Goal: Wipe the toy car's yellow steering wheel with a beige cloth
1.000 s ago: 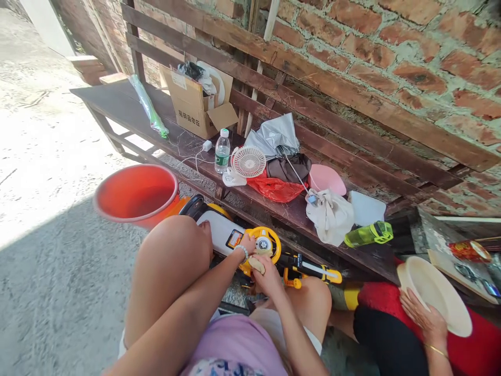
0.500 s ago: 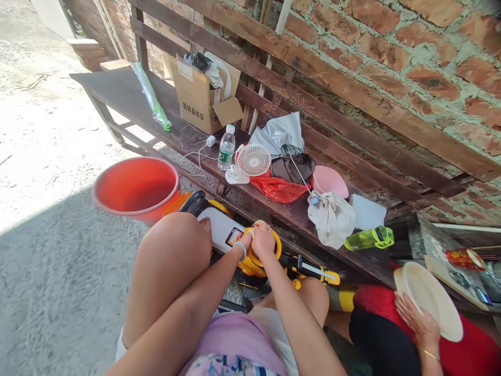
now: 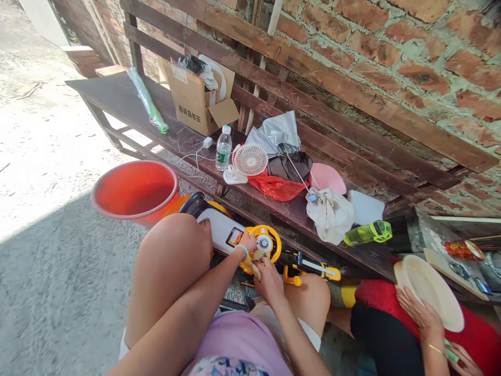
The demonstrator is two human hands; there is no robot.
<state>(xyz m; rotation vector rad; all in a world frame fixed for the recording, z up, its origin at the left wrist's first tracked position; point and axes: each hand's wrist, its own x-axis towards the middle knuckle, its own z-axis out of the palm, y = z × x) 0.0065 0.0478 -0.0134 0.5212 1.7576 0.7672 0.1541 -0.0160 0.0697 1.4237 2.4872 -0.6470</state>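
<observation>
Close together over a yellow toy steering wheel (image 3: 278, 245), my two hands meet in front of my knees. My left hand (image 3: 247, 241), with a beaded bracelet at the wrist, is closed on a small beige-brown piece (image 3: 258, 255) whose kind I cannot make out. Just below it, my right hand (image 3: 271, 279) pinches the same piece, and a paler strip (image 3: 255, 271) hangs at its fingers. The wheel belongs to a ride-on toy (image 3: 219, 227) in yellow, white and black. Fingers partly hide the held piece.
An orange-red tub (image 3: 174, 201) stands at left. Along the wall runs a wooden bench (image 3: 188, 143) bearing a cardboard box (image 3: 190, 112), water bottle (image 3: 223, 149), small fan (image 3: 251, 159), umbrella (image 3: 277, 130) and green bottle (image 3: 368, 233). At right, another person's hand (image 3: 420, 310) holds a cream basin (image 3: 434, 297).
My right hand has moved down toward me, off the steering wheel's middle, uncovering its hub and the beige-brown piece. The other person's second hand, with something green, has come into view.
</observation>
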